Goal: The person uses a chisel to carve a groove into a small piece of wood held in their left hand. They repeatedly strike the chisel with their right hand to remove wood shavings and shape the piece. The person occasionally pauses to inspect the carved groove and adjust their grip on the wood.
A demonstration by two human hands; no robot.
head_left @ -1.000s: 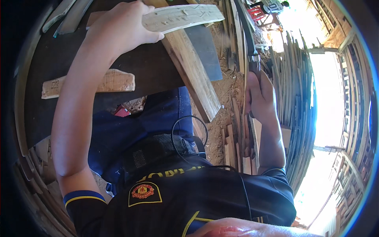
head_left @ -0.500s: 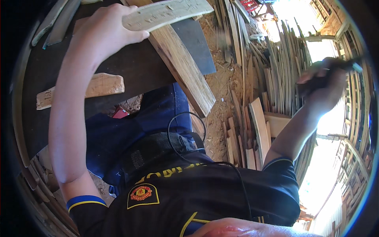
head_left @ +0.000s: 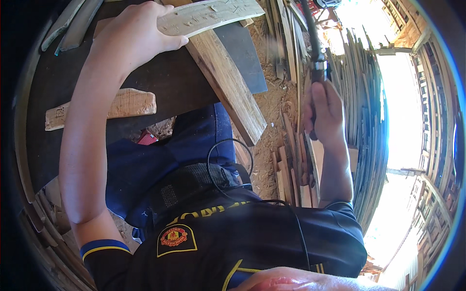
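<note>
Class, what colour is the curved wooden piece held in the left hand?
Pale beige: the curved wooden piece, clearest in the head view.

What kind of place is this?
Probably a woodworking shop: many planks are piled on the right, wood chips lie underfoot, and the left hand holds a curved board.

Dark tabletop (head_left: 167, 80); short board (head_left: 133, 103), long beam (head_left: 225, 80) atop

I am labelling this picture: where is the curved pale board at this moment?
The curved pale board is at the head view's top, just left of centre, gripped by the left hand and crossing over the longer plank.
</note>
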